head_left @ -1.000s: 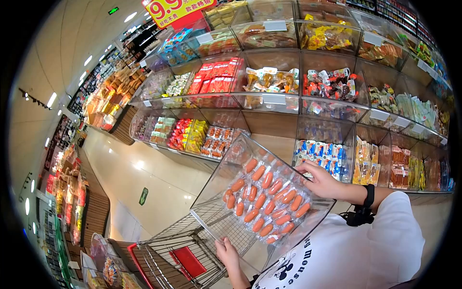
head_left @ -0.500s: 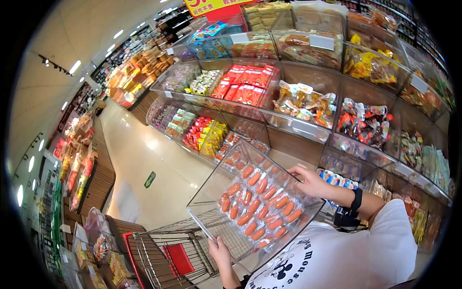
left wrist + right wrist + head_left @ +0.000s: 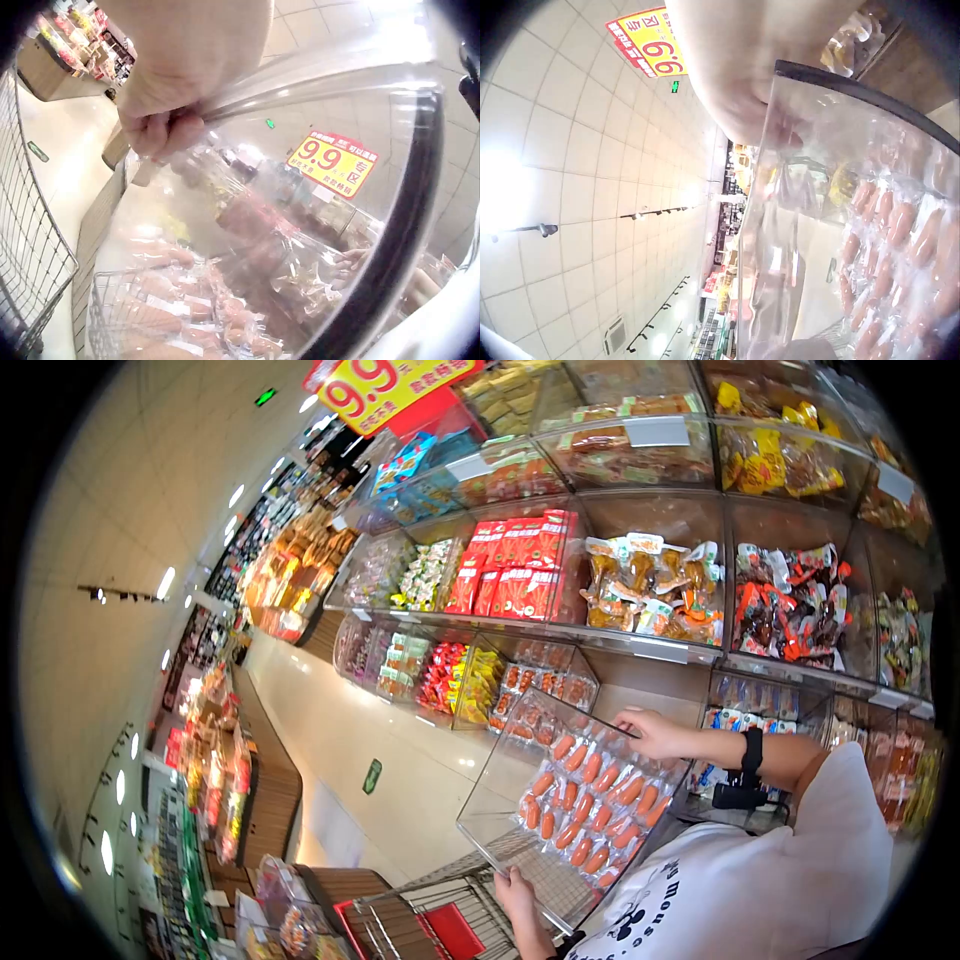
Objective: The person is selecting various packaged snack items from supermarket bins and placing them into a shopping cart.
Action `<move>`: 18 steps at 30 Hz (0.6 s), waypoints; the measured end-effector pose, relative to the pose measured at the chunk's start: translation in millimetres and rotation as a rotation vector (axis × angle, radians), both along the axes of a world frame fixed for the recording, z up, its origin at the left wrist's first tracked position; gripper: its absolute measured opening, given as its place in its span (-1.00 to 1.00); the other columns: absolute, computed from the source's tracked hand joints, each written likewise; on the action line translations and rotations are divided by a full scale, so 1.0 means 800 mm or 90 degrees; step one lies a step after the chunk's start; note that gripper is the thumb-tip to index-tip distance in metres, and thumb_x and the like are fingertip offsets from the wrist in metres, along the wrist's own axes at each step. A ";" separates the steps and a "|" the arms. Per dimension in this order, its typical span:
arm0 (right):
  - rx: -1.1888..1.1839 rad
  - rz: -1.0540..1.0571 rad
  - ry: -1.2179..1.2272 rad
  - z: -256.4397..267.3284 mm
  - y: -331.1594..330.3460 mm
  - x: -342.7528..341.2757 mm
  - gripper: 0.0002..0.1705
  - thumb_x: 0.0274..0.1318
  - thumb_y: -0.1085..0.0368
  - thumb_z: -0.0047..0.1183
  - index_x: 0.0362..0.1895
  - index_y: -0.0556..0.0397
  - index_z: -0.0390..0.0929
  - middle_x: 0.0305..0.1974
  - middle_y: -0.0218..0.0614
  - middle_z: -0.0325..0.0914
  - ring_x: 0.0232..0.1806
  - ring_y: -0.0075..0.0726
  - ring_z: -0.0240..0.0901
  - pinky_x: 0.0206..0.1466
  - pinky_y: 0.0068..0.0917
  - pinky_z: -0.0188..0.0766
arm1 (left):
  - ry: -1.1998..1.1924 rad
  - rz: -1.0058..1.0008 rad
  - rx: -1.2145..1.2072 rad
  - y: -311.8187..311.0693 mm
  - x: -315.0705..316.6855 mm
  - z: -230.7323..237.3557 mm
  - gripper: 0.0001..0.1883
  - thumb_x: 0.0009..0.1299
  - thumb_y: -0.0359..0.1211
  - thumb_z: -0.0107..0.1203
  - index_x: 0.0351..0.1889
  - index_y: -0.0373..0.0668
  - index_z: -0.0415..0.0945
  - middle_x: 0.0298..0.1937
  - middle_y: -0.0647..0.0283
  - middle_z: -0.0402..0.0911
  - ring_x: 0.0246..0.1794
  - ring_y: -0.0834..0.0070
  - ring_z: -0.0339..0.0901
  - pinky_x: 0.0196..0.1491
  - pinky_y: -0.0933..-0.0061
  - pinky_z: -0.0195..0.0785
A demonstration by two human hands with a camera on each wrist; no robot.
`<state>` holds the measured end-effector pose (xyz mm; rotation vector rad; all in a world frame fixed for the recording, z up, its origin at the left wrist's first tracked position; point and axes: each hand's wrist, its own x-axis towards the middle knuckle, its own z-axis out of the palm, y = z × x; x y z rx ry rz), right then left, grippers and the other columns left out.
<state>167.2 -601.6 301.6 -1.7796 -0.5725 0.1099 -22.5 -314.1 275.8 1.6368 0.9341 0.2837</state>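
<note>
Both hands hold a clear plastic bin (image 3: pixel 484 846), tilted in front of the person's body. Several individually wrapped small sausages (image 3: pixel 590 790) lie inside it. My left hand (image 3: pixel 518 897) grips the bin's near-left edge; in the left wrist view the curled fingers of the left hand (image 3: pixel 169 112) are at that clear edge. At the far right side, my right hand (image 3: pixel 652 735) grips the opposite rim. In the right wrist view, the right hand (image 3: pixel 739 82) is at the bin's clear wall beside a dark edge strip (image 3: pixel 840 82), its fingertips partly hidden.
A tiered display (image 3: pixel 620 635) of clear bins with packaged snacks stands ahead, with a yellow price sign (image 3: pixel 395 390) above. A shopping cart with a red panel (image 3: pixel 450 930) is below the bin. Other wooden-sided stands (image 3: pixel 270 810) line the left of a tiled aisle (image 3: pixel 330 740).
The view has swung, and the display looks larger and nearer. The bin and both hands sit further right and slightly lower in the frame. Both hands keep their grip.
</note>
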 end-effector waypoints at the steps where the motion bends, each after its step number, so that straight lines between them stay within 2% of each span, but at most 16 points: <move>1: -0.003 0.010 0.002 -0.003 0.001 0.009 -0.69 -0.40 0.52 -0.13 -0.36 0.16 0.31 -0.39 -0.16 0.30 -0.37 -0.27 0.30 -0.28 -0.47 0.27 | 0.005 -0.014 0.023 0.004 0.005 -0.003 -0.94 0.17 -0.44 -0.16 -0.47 -0.24 0.25 -0.76 0.37 0.21 -0.88 0.68 0.09 -0.84 0.64 -0.06; 3: -0.013 0.038 0.003 -0.008 0.002 0.028 -0.69 -0.40 0.52 -0.12 -0.36 0.16 0.31 -0.41 -0.16 0.30 -0.39 -0.26 0.31 -0.32 -0.46 0.28 | 0.012 -0.035 0.066 0.009 0.014 -0.007 -0.94 0.19 -0.43 -0.19 -0.46 -0.23 0.22 -0.78 0.39 0.16 -0.91 0.67 0.07 -0.87 0.65 -0.09; 4: -0.009 0.034 -0.015 -0.010 0.001 0.036 -0.70 -0.40 0.52 -0.11 -0.37 0.16 0.31 -0.45 -0.19 0.32 -0.42 -0.29 0.32 -0.36 -0.47 0.29 | 0.003 -0.030 0.051 0.000 0.021 0.003 -0.93 0.19 -0.43 -0.20 -0.47 -0.24 0.22 -0.74 0.36 0.20 -0.91 0.65 0.08 -0.86 0.64 -0.08; 8: 0.004 0.061 -0.008 -0.004 -0.003 0.053 -0.72 -0.40 0.53 -0.12 -0.39 0.17 0.32 -0.44 -0.24 0.32 -0.43 -0.37 0.33 -0.38 -0.49 0.30 | 0.035 -0.011 0.067 -0.015 0.036 0.015 -0.94 0.16 -0.46 -0.16 -0.49 -0.28 0.25 -0.79 0.37 0.21 -0.86 0.67 0.12 -0.81 0.64 -0.05; 11: -0.019 0.074 0.007 0.011 -0.014 0.060 -0.72 -0.40 0.53 -0.12 -0.40 0.18 0.33 -0.41 -0.23 0.31 -0.40 -0.34 0.32 -0.33 -0.50 0.29 | 0.016 -0.027 0.025 -0.029 0.040 0.030 -0.93 0.17 -0.45 -0.18 -0.45 -0.28 0.23 -0.70 0.34 0.21 -0.85 0.65 0.13 -0.82 0.65 -0.02; 18: -0.048 0.077 -0.063 0.043 -0.051 0.064 -0.65 -0.34 0.49 -0.09 -0.28 0.17 0.30 -0.35 -0.23 0.30 -0.26 -0.32 0.29 -0.24 -0.47 0.24 | -0.042 -0.049 0.056 -0.054 0.043 0.042 -0.94 0.17 -0.47 -0.18 -0.45 -0.25 0.19 -0.73 0.34 0.20 -0.89 0.67 0.10 -0.84 0.67 -0.04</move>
